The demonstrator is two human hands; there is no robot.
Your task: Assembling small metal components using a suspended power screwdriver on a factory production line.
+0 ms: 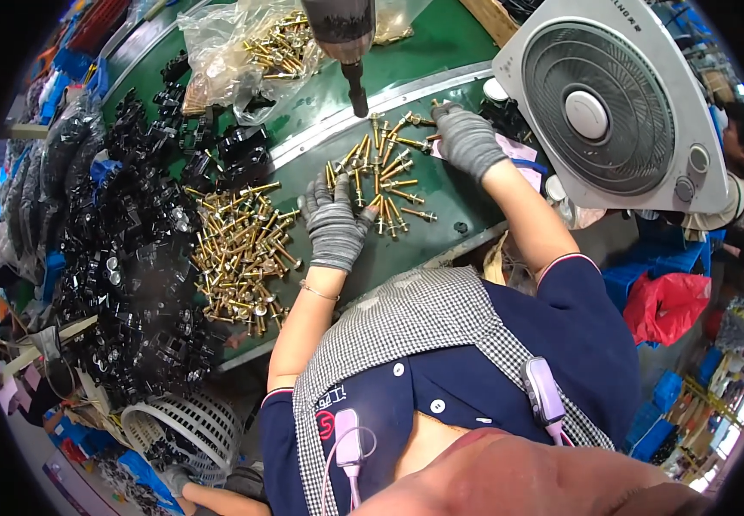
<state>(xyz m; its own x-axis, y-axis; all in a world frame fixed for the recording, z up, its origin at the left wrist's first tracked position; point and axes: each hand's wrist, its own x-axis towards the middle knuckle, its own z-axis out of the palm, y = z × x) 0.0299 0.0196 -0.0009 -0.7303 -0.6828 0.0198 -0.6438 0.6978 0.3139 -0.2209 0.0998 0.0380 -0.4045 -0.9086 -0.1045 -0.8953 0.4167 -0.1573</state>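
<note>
My left hand (335, 225), in a grey knit glove, lies palm down on the green tabletop with its fingers spread. Its fingertips and thumb are close to loose brass-coloured bolts (387, 166) fanned out on the table. These bolts carry silvery washers or nuts. On the right, my right hand (468, 140), gloved alike, has bent fingers, with a bolt end (433, 137) showing at them; the grip itself is partly hidden. A power driver (344, 39) hangs bit-down above the far side of the bolts.
A large bolt pile (243, 249) lies left of my left hand, beside heaped black plastic parts (140, 258). A plastic bag (226, 52) with more bolts is at the back. A grey fan (617, 107) stands at the right. A co-worker's gloved hand (176, 478) touches a white basket (187, 426).
</note>
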